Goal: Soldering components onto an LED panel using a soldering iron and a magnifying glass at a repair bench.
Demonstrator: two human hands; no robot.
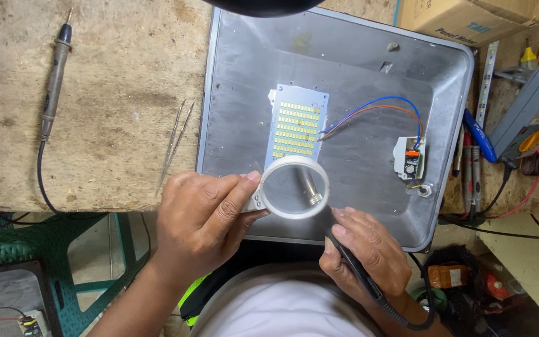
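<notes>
two hands worked low in the middle of the frame. the left hand (204, 215) gripped a round white magnifier (295, 187) by its rim, thumb and fingers closed on its left side, holding it just below the led panel (299, 129). the right hand (369, 246) clasped a black soldering iron (350, 259), whose metal tip showed through the lens. the panel lay on a grey metal tray (344, 68) at the centre, with blue and orange wires (375, 106) running to a small white driver board (410, 157) at right. tweezers (176, 145) and a black probe (54, 81) lay on the wooden bench (113, 62) at upper left. a cardboard box (469, 19) sat at upper right.
</notes>
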